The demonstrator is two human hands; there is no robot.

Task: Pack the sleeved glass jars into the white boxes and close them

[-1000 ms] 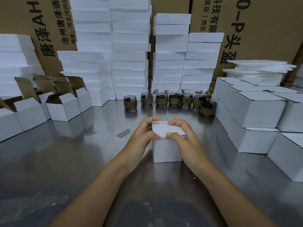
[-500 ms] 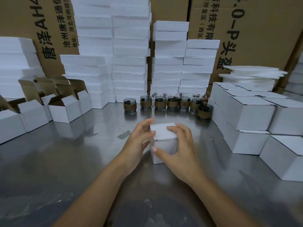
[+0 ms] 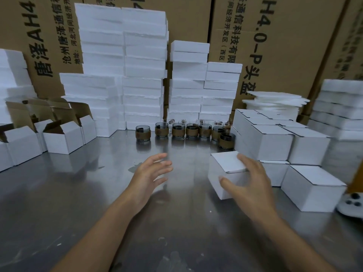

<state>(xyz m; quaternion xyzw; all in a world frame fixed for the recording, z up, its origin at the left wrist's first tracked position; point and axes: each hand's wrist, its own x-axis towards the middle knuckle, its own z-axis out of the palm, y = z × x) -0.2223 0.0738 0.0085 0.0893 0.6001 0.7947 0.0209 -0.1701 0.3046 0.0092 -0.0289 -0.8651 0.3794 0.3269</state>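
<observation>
White box (image 3: 225,163), closed, gripped by right hand (image 3: 253,185); left hand (image 3: 149,173) hovers spread, empty.

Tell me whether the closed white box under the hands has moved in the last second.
Yes. Against the jar row, the closed box has shifted right, toward the stacked boxes, gripped by the right hand.

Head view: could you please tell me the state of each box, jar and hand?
white box: closed.
right hand: grips that box.
left hand: open, empty.
boxes at left: flaps open.
boxes at right: closed, stacked.
sleeved jars: upright, unpacked.
</observation>
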